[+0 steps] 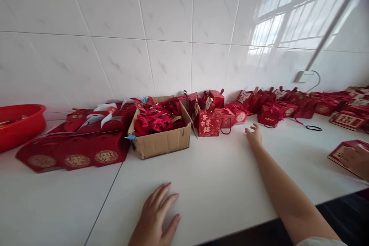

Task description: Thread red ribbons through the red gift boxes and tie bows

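Hands rest on a white worktop (219, 177). The left hand (157, 215) lies flat at lower centre, fingers slightly spread and holding nothing. The right hand (254, 133) is stretched to mid-frame, fingers loosely spread and empty, near a small red gift box (240, 115) standing just above it. Further left, a cardboard box (161, 144) holds red ribbons (157, 117). At the right edge, a blurred shape, possibly another person's hand (357, 161), lies over a flat red carton (338, 153).
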Motion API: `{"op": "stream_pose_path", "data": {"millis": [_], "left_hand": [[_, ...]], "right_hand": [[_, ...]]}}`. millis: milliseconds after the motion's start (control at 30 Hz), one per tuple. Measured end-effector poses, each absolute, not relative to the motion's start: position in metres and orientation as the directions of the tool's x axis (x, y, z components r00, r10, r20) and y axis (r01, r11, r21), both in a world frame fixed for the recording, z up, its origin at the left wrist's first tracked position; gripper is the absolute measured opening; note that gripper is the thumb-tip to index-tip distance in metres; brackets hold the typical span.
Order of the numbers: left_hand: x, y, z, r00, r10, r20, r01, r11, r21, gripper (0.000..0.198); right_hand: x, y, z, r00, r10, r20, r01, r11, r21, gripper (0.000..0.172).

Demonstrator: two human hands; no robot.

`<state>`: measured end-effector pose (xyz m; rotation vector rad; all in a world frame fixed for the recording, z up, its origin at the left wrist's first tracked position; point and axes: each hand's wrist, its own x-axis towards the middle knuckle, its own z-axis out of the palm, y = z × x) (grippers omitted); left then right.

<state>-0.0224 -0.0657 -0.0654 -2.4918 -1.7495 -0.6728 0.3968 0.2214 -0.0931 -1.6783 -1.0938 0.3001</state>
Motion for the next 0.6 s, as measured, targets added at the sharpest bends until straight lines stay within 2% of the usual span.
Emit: {"op": "stream_pose_path", "data": {"millis": [133,267,467,600], "left_hand": [[-0.019,-0.072,-0.054,0.239,0.936,0.258,0.897,-0.315,0.311,0.035],[-0.016,-0.074,-0.053,0.221,0.941,0.256,0.882,-0.305,0.358,0.032],[-0.039,-0.074,-0.057,-0.004,0.890,0.455,0.894,-0.201,0.401,0.026],[-0.091,-0.060,-0.017,-0.129,0.770,0.625,0.917,-0.147,0.371,0.024]], "right_hand": [[0.393,0.219,-0.093,0.555,0.801,0.225,0.491,-0.098,-0.865,0.042],[0.394,0.216,-0.094,0.536,0.816,0.219,0.515,-0.110,-0.850,0.054],[0.396,0.217,-0.096,0.525,0.821,0.225,0.529,-0.108,-0.842,0.055],[0.396,0.219,-0.096,0.530,0.821,0.212,0.531,-0.126,-0.838,0.054]]}}
